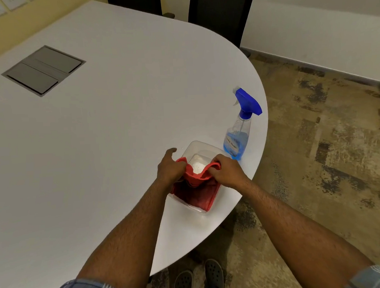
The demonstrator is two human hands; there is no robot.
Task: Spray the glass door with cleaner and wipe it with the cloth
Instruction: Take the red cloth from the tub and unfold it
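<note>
The red cloth (197,190) lay in a clear plastic tub (193,147) near the bench's (117,125) rounded right edge, directly in front of the person. Its lower part sat bunched in the tub's near end; its upper edge was raised and stretched roughly left-right, so the cloth's long axis ran across the body, betw. both hands. Left hand (170,167) was pinched shut on the cloth's left corner, index finger sticking out straight; right hand (226,169) was closed on the right corner. Hands were apart, w/ the tub's far end showing bare betw. them.

The spray bottle (240,128) stood upright just beyond & to the right of the tub, close to touching it, though I couldn't tell if they met. It was right by the bench edge. Long axis vertical; blue trigger head on top, nozzle pointing left/away, toward the bench's middle, handle side toward the floor edge. About a third full of blue liquid, prob. The right hand was clearly nearer to it, just below its base; left hand was across the tub from it.

No glass door was in view, so spraying hadn't begun, by my read. Next move likely: lift cloth clear w/ left, free the right to take the bottle by its neck.
</note>
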